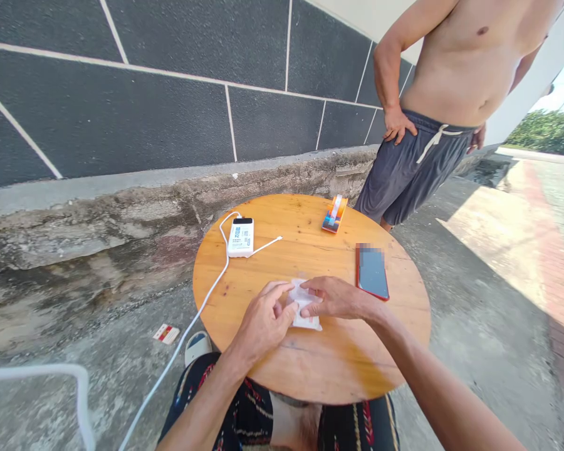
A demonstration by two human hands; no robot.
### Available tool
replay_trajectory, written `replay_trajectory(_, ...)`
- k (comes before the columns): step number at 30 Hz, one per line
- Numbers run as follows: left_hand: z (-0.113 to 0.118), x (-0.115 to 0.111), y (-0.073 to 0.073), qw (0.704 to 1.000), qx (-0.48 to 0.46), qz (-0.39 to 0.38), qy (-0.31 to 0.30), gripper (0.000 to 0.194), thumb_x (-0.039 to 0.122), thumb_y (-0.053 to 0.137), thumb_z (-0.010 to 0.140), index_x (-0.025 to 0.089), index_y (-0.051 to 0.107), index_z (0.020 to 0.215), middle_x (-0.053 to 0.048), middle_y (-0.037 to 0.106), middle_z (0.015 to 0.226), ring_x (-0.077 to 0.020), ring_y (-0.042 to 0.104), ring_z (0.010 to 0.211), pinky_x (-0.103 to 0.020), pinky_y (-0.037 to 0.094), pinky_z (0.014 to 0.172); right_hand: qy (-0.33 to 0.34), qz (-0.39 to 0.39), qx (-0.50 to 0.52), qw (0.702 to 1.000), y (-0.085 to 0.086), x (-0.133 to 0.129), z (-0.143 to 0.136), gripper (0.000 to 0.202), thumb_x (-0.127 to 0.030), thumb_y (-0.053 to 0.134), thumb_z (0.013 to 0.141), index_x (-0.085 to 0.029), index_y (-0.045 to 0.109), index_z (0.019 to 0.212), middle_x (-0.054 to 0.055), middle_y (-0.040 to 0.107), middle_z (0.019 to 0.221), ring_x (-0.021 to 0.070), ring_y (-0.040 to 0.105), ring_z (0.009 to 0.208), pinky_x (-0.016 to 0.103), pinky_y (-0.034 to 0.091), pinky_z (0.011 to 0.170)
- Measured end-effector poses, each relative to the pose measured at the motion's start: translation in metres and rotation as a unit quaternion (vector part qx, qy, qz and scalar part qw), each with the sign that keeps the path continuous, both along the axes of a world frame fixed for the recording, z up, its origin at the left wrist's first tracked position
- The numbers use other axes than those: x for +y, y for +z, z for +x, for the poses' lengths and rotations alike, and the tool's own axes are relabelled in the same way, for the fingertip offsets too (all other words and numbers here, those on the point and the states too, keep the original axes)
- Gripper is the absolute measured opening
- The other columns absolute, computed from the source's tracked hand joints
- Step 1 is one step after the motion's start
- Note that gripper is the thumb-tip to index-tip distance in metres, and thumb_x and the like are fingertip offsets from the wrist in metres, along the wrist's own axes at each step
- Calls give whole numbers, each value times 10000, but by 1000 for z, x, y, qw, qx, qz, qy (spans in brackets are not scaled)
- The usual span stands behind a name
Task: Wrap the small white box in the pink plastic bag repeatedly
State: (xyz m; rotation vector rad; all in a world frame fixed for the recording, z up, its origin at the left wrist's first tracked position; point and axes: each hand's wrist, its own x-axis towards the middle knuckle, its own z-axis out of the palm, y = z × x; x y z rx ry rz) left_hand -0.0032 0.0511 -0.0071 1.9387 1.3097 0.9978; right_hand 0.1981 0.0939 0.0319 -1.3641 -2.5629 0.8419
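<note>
On the round wooden table (263, 269), a small white, partly see-through packet (306, 321) lies between my hands. My left hand (267, 316) is at its left side, thumb and fingertips bent onto its edge. From the right, my right hand (331, 297) touches the packet with its thumb and fingers, which are spread apart around it. Farther right lies a phone with a red edge (372, 272). A white power bank (241, 238) with a white cable sits at the back left, and an orange and blue item (334, 214) at the back right.
A shirtless person in dark shorts (404, 169) stands behind the table at the right, hand on hip. A white cable (183, 338) runs off the table's left edge. A red and white card (167, 334) lies on the ground beside a sandal (197, 346).
</note>
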Motion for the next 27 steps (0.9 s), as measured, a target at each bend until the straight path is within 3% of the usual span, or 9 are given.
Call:
replay_trajectory(3,6,-4,-8,1000,-10,2,-7,354,288,523,838,203,576,1177,-59,619,1052,-120,528,649,-247,437,640,-77,42,34,996,-5,-5,-1,536,-572,664,717,-176,645,1078,71,656,964,201,585,815,274,397,678)
replay_trajectory(5,7,-2,-12,1000,-10,0,-4,318,280,519,842,193,596,1138,-53,623,990,-125,521,650,-250,432,640,-92,76,52,991,-10,-10,-2,448,-536,640,762,-179,667,1031,74,664,967,207,588,854,279,397,707)
replay_trajectory(9,7,-4,-12,1000,-4,-4,-6,293,255,513,845,190,607,1115,-48,623,969,-134,537,673,-253,438,647,-64,107,85,989,-19,-25,-2,320,-459,521,881,-190,692,884,46,678,847,175,591,780,266,379,694)
replay_trajectory(15,4,-39,-13,1000,3,17,-7,370,238,504,860,241,541,1228,-66,570,1205,-192,586,976,-278,481,802,-47,117,95,987,-23,-55,-10,291,-418,539,882,-181,680,793,43,679,785,166,587,726,263,372,687)
replay_trajectory(18,3,-52,-17,999,6,38,-14,344,255,527,859,252,557,1202,-64,555,1237,-202,561,1074,-287,468,885,-36,114,116,986,-25,-64,-11,257,-370,507,905,-201,692,849,39,689,821,172,597,773,279,381,739)
replay_trajectory(21,2,-56,-20,999,5,37,-17,316,248,536,859,241,565,1174,-60,594,1172,-191,567,1062,-276,465,888,-85,117,158,977,-29,-61,-3,260,-327,463,919,-196,687,918,56,690,929,181,600,875,288,399,788)
replay_trajectory(24,1,-56,-21,1000,9,24,-12,317,257,536,863,238,559,1179,-59,593,1177,-183,581,1026,-265,474,847,-168,117,142,968,-33,-49,9,273,-313,448,905,-170,677,866,74,672,901,184,595,830,285,421,725)
replay_trajectory(27,0,-55,-19,1000,15,22,-15,310,257,539,863,239,558,1171,-53,592,1186,-182,575,1050,-270,464,876,-172,121,94,973,-36,-36,15,266,-287,446,885,-172,684,852,71,661,890,185,588,819,281,418,711)
